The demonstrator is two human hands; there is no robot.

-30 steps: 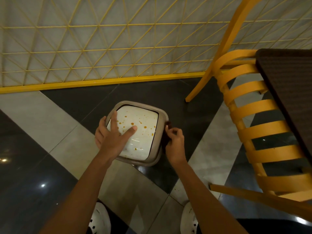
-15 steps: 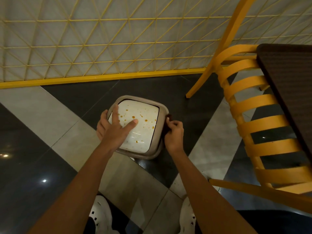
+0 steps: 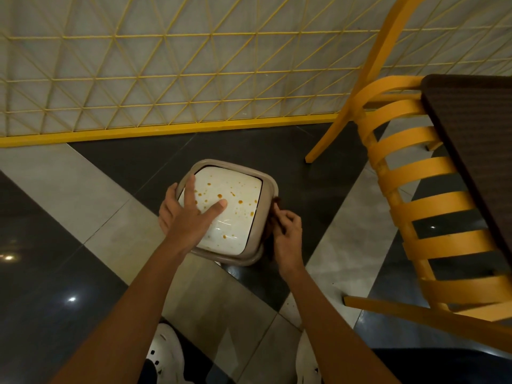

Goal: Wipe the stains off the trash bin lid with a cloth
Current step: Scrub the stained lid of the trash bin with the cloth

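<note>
**A:** The trash bin lid (image 3: 235,217) is picked out on the tiled floor, framed between the two hands, and orange stains (image 3: 219,195) are scattered right across its white panel.

**B:** So nothing can be counted as wiped?

**A:** Nothing at all. No cleaned streak is to be seen, so the whole wipe is judged to be left.

**B:** And how are the hands placed?

**A:** The left hand (image 3: 188,214) is laid flat on the lid's left side, fingers straight and spread, thumb stretched toward the middle. Nothing is gripped by it. The right hand (image 3: 285,231) is curled at the bin's right rim (image 3: 270,180), and a dark cloth (image 3: 273,217) is pinched in it, held against the rim's outer side. Much of the cloth is hidden by the fingers.

**B:** What is changed from a second ago?

**A:** Very little. The left hand is kept planted on the panel, the cloth is kept at the rim and has not been brought onto the white, and the spots are matched as before. Only the view is nudged: the bin is seen a touch higher.
</note>
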